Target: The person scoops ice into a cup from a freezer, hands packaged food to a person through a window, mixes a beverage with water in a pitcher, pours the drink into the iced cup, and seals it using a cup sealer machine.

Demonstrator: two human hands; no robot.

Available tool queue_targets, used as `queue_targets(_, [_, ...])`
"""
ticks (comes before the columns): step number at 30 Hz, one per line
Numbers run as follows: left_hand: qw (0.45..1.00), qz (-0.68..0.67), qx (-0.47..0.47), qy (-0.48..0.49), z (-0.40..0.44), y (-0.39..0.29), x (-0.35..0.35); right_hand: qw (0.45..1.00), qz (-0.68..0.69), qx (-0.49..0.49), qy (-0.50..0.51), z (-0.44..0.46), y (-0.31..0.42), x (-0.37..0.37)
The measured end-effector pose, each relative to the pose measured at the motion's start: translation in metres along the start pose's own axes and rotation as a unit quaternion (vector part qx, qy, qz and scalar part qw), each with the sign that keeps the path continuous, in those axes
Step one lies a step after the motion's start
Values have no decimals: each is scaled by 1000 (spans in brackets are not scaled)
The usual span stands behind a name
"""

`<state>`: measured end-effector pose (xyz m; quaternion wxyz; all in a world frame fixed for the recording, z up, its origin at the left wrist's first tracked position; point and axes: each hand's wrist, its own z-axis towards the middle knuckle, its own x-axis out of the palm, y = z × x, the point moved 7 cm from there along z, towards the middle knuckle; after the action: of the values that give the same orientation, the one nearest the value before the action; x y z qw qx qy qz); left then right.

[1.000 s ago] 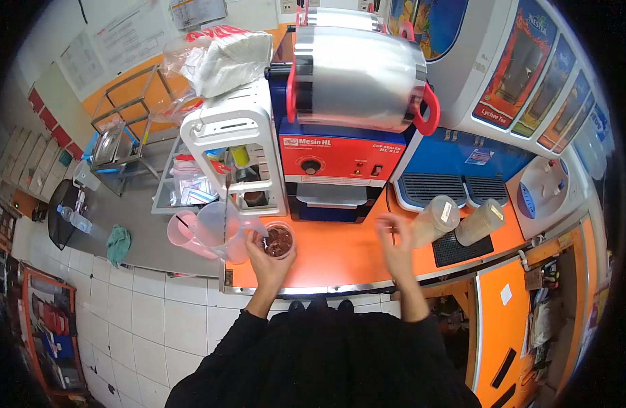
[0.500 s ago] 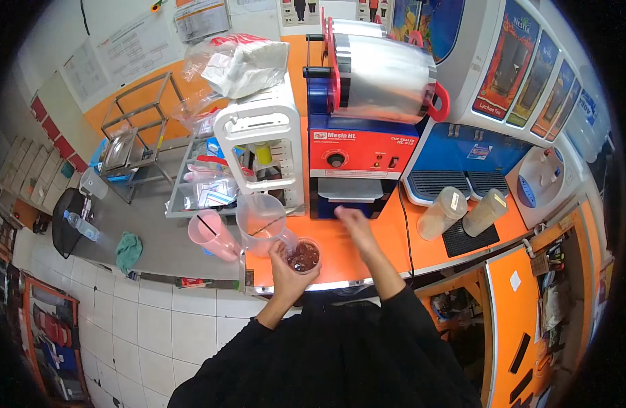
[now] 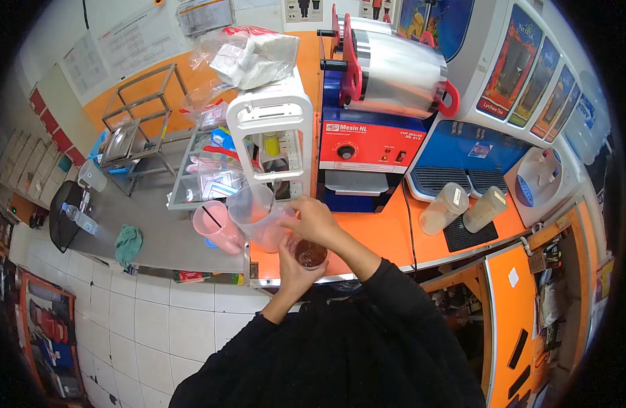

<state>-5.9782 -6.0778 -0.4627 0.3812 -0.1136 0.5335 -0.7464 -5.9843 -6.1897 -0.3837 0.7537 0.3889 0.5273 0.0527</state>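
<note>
My left hand [image 3: 296,272] is wrapped round a clear plastic cup [image 3: 317,264] of dark brown drink [image 3: 310,253], above the counter's front edge. Across from it, my right hand [image 3: 314,221] reaches over to the large clear plastic pitcher [image 3: 250,212], its fingers closed at the handle side. A thin dark stick leans inside this pitcher. Just left of it stands a pink plastic jug [image 3: 217,228], also with a dark stick in it.
Behind my hands stands a red and blue cup sealer [image 3: 371,144] with a film roll [image 3: 398,75]. A white plastic rack [image 3: 271,109] is left of it. Two cloudy containers [image 3: 443,209] stand by the drink dispenser [image 3: 493,153]. A green cloth [image 3: 128,245] hangs over the grey table's edge.
My right hand has moved left from in front of the sealer to the pitcher's handle. My left hand still holds the cup, now away from the pitcher's handle. The view has shifted slightly.
</note>
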Motion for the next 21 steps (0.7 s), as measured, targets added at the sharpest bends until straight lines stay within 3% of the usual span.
queue_targets(6, [999,-9,24,47,-12,-12,-1,999,27,-27,33,18,-23,0])
queue_targets(12, [993,-43,7,113,-7,-53,-16,990,116,-81,-19,9,-46,9])
queue_targets(15, [989,-46,4,137,3,-75,-25,991,132,-23,-28,-12,-44,-13])
queue_targets(17, [988,-39,12,152,14,-90,-31,957,266,111,-21,-21,-103,-3])
queue_targets(18, [987,-40,15,157,20,-95,-33,928,330,175,-17,-29,-127,2])
queue_targets(21, [983,-40,28,174,40,-108,-34,798,480,330,-152,-59,-159,-8])
